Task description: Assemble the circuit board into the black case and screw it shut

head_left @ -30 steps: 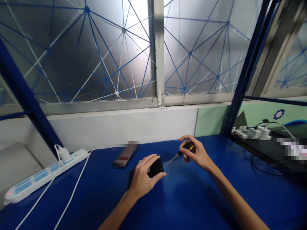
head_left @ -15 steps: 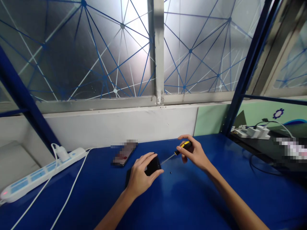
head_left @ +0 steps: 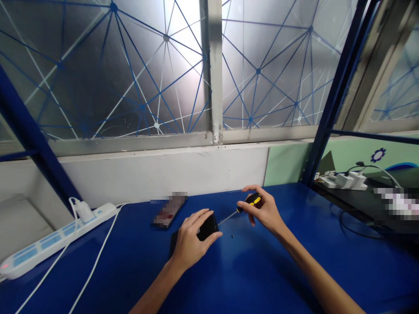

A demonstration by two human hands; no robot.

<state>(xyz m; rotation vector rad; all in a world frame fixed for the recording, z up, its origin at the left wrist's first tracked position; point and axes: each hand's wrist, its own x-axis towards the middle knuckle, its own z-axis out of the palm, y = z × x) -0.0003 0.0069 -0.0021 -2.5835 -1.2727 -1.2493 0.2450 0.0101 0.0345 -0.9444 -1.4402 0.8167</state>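
Where the left hand (head_left: 191, 240) rests, a phone (head_left: 169, 211) lies beyond.

My blue tabletop (head_left: 262, 279) bears a power strip (head_left: 49, 242) at its left edge, a phone (head_left: 168, 211) near the back edge, and a black device (head_left: 210, 226) and a screw (head_left: 232, 237) mid-table.

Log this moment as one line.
left hand: grips black device on blue table | right hand: holds screwdriver, tip toward device | small dark speck beside device
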